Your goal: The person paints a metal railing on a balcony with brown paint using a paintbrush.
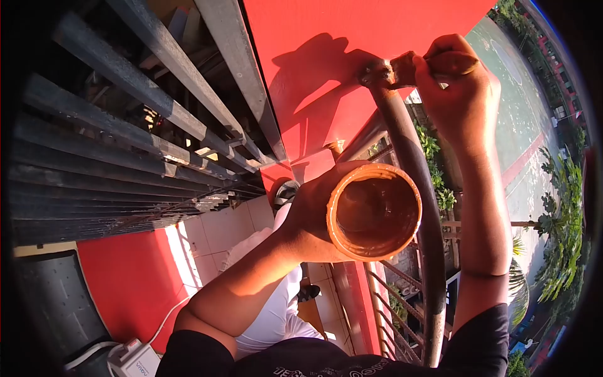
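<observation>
My left hand (309,210) is wrapped around a round tub of brown paint (335,234), its open mouth turned up towards me. Paint coats the rim and inner wall, with a darker pool inside. Higher up, my right hand (465,88) pinches a paintbrush (405,68) by its brown handle. The bristle end touches the top end of a dark brown metal handrail (408,138), where wet paint glistens. The handrail runs down behind the tub on its right side.
A red wall (364,28) stands straight ahead, with my hand's shadow on it. Grey metal bars (157,125) fill the left. A white box (134,359) with a cord is at the lower left. Beyond the railing, a green court (502,63) and leafy plants (559,232) show.
</observation>
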{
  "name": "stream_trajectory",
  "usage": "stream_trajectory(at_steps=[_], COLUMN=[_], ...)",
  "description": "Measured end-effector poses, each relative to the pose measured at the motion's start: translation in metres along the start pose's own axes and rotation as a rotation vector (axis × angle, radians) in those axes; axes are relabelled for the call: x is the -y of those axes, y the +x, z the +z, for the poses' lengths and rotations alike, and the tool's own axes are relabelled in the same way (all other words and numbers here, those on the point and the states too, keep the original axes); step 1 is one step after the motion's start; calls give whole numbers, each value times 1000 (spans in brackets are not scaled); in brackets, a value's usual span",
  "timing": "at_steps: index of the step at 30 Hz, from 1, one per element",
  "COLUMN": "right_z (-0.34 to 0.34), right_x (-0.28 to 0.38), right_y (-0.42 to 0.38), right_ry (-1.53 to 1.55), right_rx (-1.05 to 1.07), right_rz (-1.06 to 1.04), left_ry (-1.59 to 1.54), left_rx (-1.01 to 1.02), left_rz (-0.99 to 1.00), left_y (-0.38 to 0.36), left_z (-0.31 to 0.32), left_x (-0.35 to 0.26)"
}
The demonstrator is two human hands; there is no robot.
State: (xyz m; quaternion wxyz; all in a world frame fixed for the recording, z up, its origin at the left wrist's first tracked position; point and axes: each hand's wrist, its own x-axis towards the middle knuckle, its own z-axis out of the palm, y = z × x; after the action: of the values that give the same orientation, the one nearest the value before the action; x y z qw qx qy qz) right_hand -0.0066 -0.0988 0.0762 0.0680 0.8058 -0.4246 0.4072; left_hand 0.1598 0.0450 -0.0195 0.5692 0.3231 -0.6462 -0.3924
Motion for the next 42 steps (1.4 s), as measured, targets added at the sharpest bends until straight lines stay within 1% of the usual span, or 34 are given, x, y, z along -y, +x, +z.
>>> stream_trajectory(at_steps=[1,2,3,5,6,9,11,12,13,15,16,19,20,22,23,24,27,28,30,31,34,35,37,39,40,41,42], right_z=[0,2,5,19,28,18,7,1,-2,1,2,9,17,23,25,29,16,12,3,2,8,10,24,31,32,36,38], right_x=[1,4,8,20,15,-8,-38,-47,-53,-56,-57,-43,-45,-62,-76,-97,-120,-123,-120,-108,-49,-31,-15,7,15,20,22], right_y=[0,-1,-4,-9,-10,-5,-1,-2,-5,-13,-15,-15,-17,-22,-25,-32,-39,-38,-36,-33,-26,-23,-24,-26,-24,-28,-32], right_ry=[114,148,183,207,115,131,202,177,151,396,522,757,752,868,925,967,930,859,897,936,860,806,601,437,241,170,78], right_rx=[-32,-26,-19,86,90,7,-40,-46,-55,-140,-181,-93,-94,-87,-85,-120,-113,-152,-189,-201,-180,-133,-30,69,81,138,184], right_rz=[100,96,93,73,22,189,306,341,372,449,485,562,566,694,754,764,841,815,768,727,567,517,326,195,-65,-82,-176], left_ry=[-25,95,116,157,227,61,135,170,139,82,128,123,140,172,175,178,126,115,110,116,71,46,15,-7,-14,-19,-22], left_rx=[-10,48,45,49,61,23,16,22,10,-23,-21,5,21,47,47,46,7,-2,-1,10,58,72,78,91,101,106,108], left_rz=[-19,21,26,35,58,-5,4,7,11,25,42,4,-13,-41,-28,-13,38,42,35,23,-20,-32,-27,-35,-47,-57,-63], left_y=[0,-1,-2,-1,2,-3,-4,-4,-5,-3,-3,-4,-4,-3,-3,-3,-3,-3,-2,-1,-2,-2,-2,-2,-1,-1,-2], left_z=[-1,-3,-2,2,2,8,4,2,1,0,-1,2,2,1,-1,-3,-5,-5,-6,-6,-2,0,3,4,4,4,3], left_x=[1,3,2,-3,-7,1,-1,-2,-1,2,2,0,-2,-5,-5,-4,2,3,3,0,-1,0,2,2,0,-2,-4])
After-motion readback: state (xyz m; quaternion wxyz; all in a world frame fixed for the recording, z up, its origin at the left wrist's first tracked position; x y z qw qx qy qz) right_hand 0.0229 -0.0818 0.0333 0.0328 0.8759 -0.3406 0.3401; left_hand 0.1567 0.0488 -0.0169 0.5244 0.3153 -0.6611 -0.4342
